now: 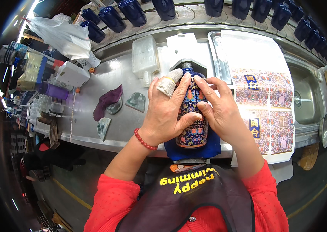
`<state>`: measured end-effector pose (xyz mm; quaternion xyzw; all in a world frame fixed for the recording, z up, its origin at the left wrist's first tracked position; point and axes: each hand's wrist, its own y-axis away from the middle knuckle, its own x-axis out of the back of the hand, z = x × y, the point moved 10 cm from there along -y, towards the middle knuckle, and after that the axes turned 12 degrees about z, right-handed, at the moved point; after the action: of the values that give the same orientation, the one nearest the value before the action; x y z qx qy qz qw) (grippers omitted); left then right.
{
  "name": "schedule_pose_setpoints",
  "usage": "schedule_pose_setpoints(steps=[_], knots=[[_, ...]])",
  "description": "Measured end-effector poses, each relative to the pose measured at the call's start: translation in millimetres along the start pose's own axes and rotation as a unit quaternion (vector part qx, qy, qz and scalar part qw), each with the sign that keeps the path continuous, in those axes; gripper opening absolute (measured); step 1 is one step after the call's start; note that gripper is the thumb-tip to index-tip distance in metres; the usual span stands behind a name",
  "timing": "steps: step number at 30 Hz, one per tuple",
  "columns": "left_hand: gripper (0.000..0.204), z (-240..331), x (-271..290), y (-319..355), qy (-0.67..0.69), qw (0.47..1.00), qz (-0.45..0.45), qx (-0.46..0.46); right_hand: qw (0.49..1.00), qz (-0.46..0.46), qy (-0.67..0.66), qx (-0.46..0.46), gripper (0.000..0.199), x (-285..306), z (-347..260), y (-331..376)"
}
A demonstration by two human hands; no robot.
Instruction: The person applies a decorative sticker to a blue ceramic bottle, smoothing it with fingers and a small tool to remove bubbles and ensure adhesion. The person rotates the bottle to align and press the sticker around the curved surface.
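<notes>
A dark blue bottle with a colourful floral pattern lies on its back before me, its neck pointing away. My left hand rests along its left side, index fingertip and thumb pressed on the patterned face. White cloth covers wrap some of that hand's fingers. From the right, my right hand holds the bottle with index finger and thumb on the same face. Both index fingertips almost meet near the shoulder. Under the bottle's base is a blue cloth; a grey angled support stands around the neck.
Printed patterned sheets lie at right, beside a sink. Left on the metal bench are a purple cloth, green-grey scraper-like pieces and a clear plastic container. Several blue bottles line a conveyor behind.
</notes>
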<state>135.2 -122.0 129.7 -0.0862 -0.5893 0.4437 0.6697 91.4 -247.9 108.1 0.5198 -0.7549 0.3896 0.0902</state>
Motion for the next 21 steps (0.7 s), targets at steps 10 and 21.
schedule_pose_setpoints(steps=[10, 21], knots=[[0.089, -1.6, -1.0, -0.1, -0.002, 1.000, -0.014, 0.008, 1.000, 0.002, -0.023, -0.010, 0.052, 0.4, 3.7, 2.8], [0.089, -0.4, -3.6, -0.7, -0.006, 0.999, -0.035, 0.023, 0.998, 0.043, -0.055, 0.001, 0.057, 4.0, 3.3, 4.4]])
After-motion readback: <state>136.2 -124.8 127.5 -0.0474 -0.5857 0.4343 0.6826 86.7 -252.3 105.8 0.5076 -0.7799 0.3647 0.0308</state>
